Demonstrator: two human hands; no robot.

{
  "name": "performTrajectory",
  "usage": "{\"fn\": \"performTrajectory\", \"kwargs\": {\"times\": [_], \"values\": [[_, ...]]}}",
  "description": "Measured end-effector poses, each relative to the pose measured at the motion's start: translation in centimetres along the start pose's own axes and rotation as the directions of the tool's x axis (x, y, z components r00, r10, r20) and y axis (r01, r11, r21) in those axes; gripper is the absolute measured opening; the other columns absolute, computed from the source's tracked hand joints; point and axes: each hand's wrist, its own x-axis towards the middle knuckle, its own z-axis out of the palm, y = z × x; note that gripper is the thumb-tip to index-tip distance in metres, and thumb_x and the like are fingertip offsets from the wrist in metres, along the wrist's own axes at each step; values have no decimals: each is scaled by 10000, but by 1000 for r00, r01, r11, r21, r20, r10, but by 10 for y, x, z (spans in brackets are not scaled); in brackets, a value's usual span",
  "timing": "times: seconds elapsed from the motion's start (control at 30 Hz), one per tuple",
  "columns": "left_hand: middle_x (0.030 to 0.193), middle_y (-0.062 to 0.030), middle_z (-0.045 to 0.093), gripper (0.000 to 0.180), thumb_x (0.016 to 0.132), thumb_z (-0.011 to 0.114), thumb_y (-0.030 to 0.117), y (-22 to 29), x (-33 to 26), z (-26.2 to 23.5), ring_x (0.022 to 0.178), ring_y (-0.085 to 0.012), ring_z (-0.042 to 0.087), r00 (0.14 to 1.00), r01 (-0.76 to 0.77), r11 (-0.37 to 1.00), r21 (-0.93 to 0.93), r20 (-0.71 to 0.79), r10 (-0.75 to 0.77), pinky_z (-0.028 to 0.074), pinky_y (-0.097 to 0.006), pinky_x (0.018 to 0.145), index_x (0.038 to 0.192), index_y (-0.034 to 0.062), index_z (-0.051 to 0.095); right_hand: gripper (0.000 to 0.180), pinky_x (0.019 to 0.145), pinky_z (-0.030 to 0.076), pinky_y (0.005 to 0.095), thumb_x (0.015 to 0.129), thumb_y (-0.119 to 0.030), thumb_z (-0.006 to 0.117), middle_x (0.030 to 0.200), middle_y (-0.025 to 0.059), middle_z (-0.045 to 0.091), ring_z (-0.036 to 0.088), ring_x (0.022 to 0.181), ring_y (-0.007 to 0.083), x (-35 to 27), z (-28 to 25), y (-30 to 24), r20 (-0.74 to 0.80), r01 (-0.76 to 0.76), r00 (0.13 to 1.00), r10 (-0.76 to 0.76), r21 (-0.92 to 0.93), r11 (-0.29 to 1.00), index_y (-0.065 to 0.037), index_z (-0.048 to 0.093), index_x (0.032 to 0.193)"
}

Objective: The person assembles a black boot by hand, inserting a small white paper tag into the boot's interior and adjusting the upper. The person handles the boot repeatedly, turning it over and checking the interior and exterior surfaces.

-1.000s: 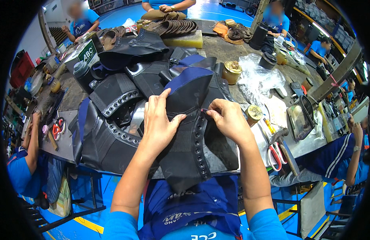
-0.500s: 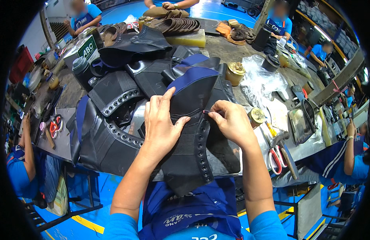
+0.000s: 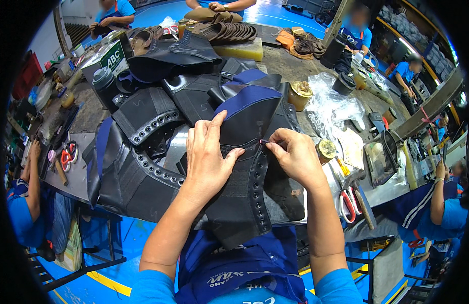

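Note:
A black boot upper, with a row of metal eyelets and a blue lining edge, lies over the table's near edge in front of me. My left hand rests flat on its left side, forefinger up on the blue edge and thumb spread out. Between the thumb and fingers of my right hand is a short, thin dark stick with a reddish tip. That tip meets the upper near the top of the eyelet row, beside a seam. More black uppers are piled behind and to the left.
Right of the upper stand glue jars, a clear plastic bag, red-handled scissors and a hammer. Another pair of scissors lies at left. A green-white box stands behind. Co-workers sit around the table.
My hands stay nearly in place on the upper, and the stick's tip has hardly shifted. The whole view has moved slightly. A co-worker at the far left now has both hands together.

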Motion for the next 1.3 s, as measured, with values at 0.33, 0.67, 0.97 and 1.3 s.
{"fn": "performTrajectory", "kwargs": {"times": [0.33,0.67,0.97,1.3], "values": [[942,-127,446,702,586,738,126,-3,0,1,865,-271,440,1000,-15,1000,-19,-5,15,360,-365,771,1198,19,409,65,574,430,203,729,-17,627,693,55,624,562,633,66,-10,12,11,-128,-81,983,132,343,936,19,591,769],[942,-126,445,700,582,740,117,-6,-1,2,864,-272,439,1000,-19,999,-48,0,19,361,-367,771,1196,31,414,67,611,450,192,722,33,614,712,24,603,560,663,63,-14,23,20,-177,5,980,91,476,879,26,599,787],[940,-123,443,697,585,738,117,-7,-1,3,863,-269,437,1000,-3,998,-65,5,4,360,-367,768,1197,37,416,130,615,461,212,689,35,643,741,78,613,586,660,112,-13,22,20,-237,124,970,-57,280,952,33,630,818],[948,-123,442,690,593,737,123,-6,-1,3,874,-266,437,1000,9,998,-67,11,-8,359,-364,780,1199,39,418,110,551,449,254,685,2,643,713,97,607,592,609,182,-11,26,17,-287,161,955,-80,272,949,-1,630,794]]}}
